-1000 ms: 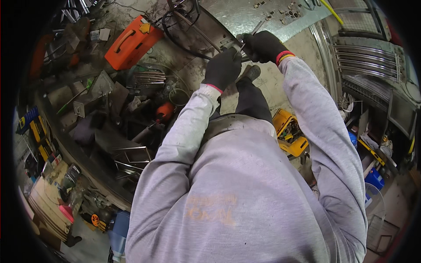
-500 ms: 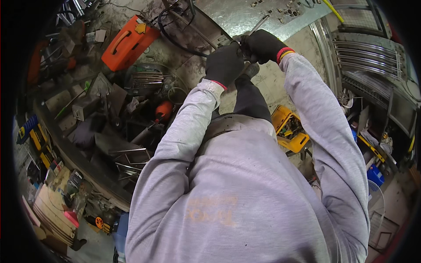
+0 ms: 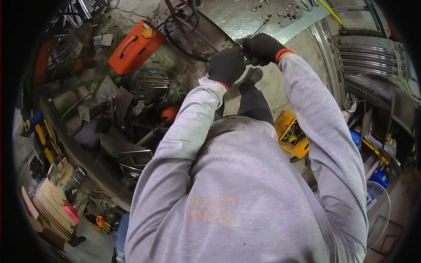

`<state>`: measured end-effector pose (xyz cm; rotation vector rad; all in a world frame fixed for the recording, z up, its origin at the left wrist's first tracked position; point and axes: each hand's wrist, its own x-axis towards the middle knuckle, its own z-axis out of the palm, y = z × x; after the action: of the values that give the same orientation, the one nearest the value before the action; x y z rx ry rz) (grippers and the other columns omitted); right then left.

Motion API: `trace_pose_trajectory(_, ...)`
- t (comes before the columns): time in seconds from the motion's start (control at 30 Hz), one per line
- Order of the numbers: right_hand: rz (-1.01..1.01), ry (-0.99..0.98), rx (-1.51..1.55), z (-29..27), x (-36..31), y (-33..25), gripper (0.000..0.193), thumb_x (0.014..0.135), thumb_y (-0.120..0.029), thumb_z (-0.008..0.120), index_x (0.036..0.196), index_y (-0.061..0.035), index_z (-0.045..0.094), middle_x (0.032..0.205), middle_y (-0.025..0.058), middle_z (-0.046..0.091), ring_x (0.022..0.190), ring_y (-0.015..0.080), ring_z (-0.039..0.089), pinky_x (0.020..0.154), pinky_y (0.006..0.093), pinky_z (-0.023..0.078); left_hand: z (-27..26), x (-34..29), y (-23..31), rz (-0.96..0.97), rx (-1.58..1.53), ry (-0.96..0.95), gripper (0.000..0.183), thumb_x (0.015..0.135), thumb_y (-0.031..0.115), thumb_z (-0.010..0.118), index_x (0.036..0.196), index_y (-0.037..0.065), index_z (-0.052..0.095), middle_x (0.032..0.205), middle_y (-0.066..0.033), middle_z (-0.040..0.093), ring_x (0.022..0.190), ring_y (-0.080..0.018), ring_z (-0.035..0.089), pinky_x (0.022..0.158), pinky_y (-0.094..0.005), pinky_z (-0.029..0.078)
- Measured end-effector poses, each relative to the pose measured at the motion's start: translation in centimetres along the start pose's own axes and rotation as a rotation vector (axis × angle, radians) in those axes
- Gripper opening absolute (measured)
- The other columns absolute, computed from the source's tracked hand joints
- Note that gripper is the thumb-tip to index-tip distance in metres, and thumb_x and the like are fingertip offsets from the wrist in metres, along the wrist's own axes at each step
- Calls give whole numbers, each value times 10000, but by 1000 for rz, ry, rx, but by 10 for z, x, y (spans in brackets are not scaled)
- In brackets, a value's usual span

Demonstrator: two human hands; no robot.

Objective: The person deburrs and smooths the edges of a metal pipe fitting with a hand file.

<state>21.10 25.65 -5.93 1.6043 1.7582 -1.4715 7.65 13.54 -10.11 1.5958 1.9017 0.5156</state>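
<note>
My left hand [image 3: 226, 66], in a dark glove, is closed just left of my right hand. A black hose [image 3: 180, 46] runs to its far side, and whether the hand grips it is hidden. My right hand [image 3: 264, 49], also dark-gloved with a red and yellow cuff, is closed around something mostly covered by its fingers. Beyond its knuckles a thin metal rod [image 3: 262, 27] points up toward the metal table [image 3: 234, 19]; I cannot tell whether the hand holds it. Both hands are close together near the table's front edge.
Small metal pieces [image 3: 287, 16] lie on the table. An orange case [image 3: 135, 49] stands at left, above a cluttered bench. Near my legs is a yellow toolbox [image 3: 291, 131]. Curved metal bars [image 3: 366, 59] are stacked at right, with a fan [image 3: 380, 208] lower down.
The surroundings have shifted slightly down and right in view, and the fan at lower right shows more. Both hands stay closed and close together, a little lower in the picture.
</note>
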Motion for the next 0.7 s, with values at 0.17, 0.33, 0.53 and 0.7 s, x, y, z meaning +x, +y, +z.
trace_pose_trajectory(0.17,-170,17,-200,0,-2,4,383,1010,-341,529,811,-54,686,639,89,679,506,200,643,503,367,508,7,-6,-2,-29,-140,21,317,998,316,551,1066,44,699,933,-252,721,933,-466,699,822,-560,533)
trace_pose_trajectory(0.33,-233,98,-402,12,19,23,460,1040,-405,512,823,-50,706,656,88,688,530,218,671,533,377,519,17,-21,-10,-40,-265,52,342,990,323,568,1053,12,696,942,-274,710,943,-482,684,826,-548,521)
trace_pose_trajectory(0.53,-226,119,-431,11,27,42,275,891,-170,709,1152,-108,649,690,112,699,567,299,700,553,458,549,22,-38,-9,-76,-452,-45,314,988,306,573,1025,20,699,978,-273,713,946,-462,685,819,-548,514)
trace_pose_trajectory(0.7,-100,225,-221,15,9,22,315,1007,-360,579,922,-78,692,620,79,669,501,239,659,542,405,529,19,-50,-10,-126,-524,-44,286,983,294,589,1017,33,702,920,-243,720,892,-423,704,755,-519,517)
